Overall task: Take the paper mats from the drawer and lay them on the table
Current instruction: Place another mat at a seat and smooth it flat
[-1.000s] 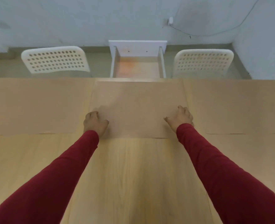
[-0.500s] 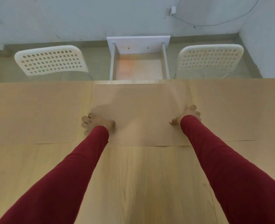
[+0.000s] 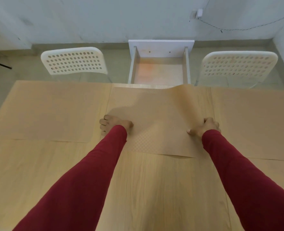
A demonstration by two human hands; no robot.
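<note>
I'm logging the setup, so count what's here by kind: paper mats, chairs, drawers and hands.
Paper mats: 3, left, middle, right
White chairs: 2
Open drawer: 1
Hands: 2, left hand, right hand
Total: 8

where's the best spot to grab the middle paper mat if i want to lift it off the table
Probably the near right corner of the middle paper mat, coming in low from the near edge of the table. That edge is slightly raised there and casts a thin shadow, so fingers can slide under. The right hand already has its grip on the right edge, the left hand on the left; the mat's far right corner is also lifted.
</note>
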